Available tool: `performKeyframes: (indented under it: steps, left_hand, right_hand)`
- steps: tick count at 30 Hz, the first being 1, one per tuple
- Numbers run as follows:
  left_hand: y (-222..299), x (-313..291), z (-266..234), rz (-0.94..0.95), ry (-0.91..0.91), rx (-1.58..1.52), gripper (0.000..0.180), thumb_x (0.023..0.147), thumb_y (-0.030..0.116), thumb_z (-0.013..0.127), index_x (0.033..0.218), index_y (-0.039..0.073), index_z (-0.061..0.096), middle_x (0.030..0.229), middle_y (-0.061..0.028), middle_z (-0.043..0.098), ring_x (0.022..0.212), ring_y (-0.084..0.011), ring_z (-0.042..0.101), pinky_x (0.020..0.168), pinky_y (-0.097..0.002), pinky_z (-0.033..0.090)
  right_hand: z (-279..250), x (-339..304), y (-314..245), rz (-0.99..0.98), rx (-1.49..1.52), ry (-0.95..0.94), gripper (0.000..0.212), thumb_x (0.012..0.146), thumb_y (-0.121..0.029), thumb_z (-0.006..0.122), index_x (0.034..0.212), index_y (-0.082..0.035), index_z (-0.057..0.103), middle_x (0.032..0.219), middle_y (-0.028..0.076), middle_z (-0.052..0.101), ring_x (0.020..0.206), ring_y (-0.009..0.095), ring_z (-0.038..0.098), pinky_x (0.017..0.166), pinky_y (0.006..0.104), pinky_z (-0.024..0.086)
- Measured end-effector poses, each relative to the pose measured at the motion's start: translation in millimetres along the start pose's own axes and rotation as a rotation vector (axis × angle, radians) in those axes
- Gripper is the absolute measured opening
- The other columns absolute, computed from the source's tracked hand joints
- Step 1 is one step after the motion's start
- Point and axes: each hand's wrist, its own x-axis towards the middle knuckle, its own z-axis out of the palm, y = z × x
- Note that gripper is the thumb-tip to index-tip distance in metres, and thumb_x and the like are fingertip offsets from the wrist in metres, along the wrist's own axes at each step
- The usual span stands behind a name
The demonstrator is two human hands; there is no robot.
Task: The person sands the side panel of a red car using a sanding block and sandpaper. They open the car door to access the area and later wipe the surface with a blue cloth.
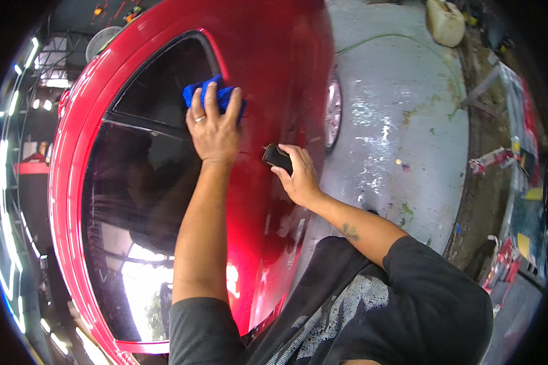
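A blue cloth [210, 91] lies bunched under the fingertips of my left hand [216, 131], which wears a ring. The cloth is pressed on the red car [268, 67], at the rear corner of its dark side window [170, 79]. Lower and to the right, my right hand [298, 176] grips a small black block [277, 158] between thumb and fingers. That hand is just over the car's red side panel; whether the block touches the paint I cannot tell.
A wheel [333, 112] shows below the car's side. Across the wet grey floor [396, 121] runs a thin green hose [377, 38]. A yellowish plastic jerrycan [446, 23] stands at the far right. Along the right edge is a metal frame [490, 85] with assorted items.
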Motion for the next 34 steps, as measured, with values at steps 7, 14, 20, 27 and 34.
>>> performKeyframes:
  steps: [7,14,20,27,34]
  left_hand:
    - [-5,8,-24,0.031,0.016,-0.196,0.057,0.081,0.013,0.085,0.135,0.032,0.079,0.151,-0.0115,0.067,0.137,-0.0402,0.063,0.109,-0.0556,0.053]
    - [123,11,-99,0.018,-0.079,-0.983,0.045,0.079,0.012,0.095,0.121,0.010,0.078,0.127,-0.0184,0.071,0.120,-0.0402,0.070,0.105,-0.0503,0.058]
    - [299,-33,-168,0.372,-0.419,-1.560,0.110,0.070,0.028,0.107,0.166,0.009,0.056,0.162,-0.0250,0.063,0.143,-0.0389,0.067,0.120,-0.0449,0.053]
    - [434,-74,-245,0.560,-0.492,-1.521,0.065,0.087,0.041,0.094,0.144,0.021,0.073,0.115,-0.0160,0.073,0.106,-0.0409,0.076,0.092,-0.0497,0.062]
    - [594,-53,-305,0.603,-0.536,-1.556,0.061,0.090,0.041,0.091,0.143,0.016,0.074,0.118,-0.0176,0.074,0.107,-0.0399,0.075,0.093,-0.0489,0.060]
  right_hand:
    - [-192,-50,-3,0.109,-0.144,0.044,0.062,0.101,-0.026,0.082,0.153,-0.001,0.063,0.139,0.022,0.070,0.130,0.042,0.067,0.112,0.0470,0.054]
    - [-333,-140,-93,0.211,-0.400,0.381,0.059,0.093,-0.026,0.091,0.144,-0.010,0.066,0.134,0.017,0.076,0.128,0.040,0.070,0.114,0.0507,0.051]
    - [-381,-185,-119,-0.090,-0.908,0.186,0.054,0.087,-0.023,0.089,0.137,-0.014,0.073,0.137,0.007,0.076,0.133,0.031,0.067,0.115,0.0486,0.047]
    - [-477,-279,-132,0.030,-1.031,-0.038,0.061,0.082,-0.035,0.093,0.138,-0.019,0.076,0.140,0.003,0.077,0.135,0.025,0.067,0.113,0.0476,0.048]
    - [-693,-319,-425,-0.120,-1.095,0.447,0.080,0.084,-0.039,0.096,0.154,-0.011,0.068,0.154,0.019,0.070,0.144,0.036,0.065,0.124,0.0519,0.049]
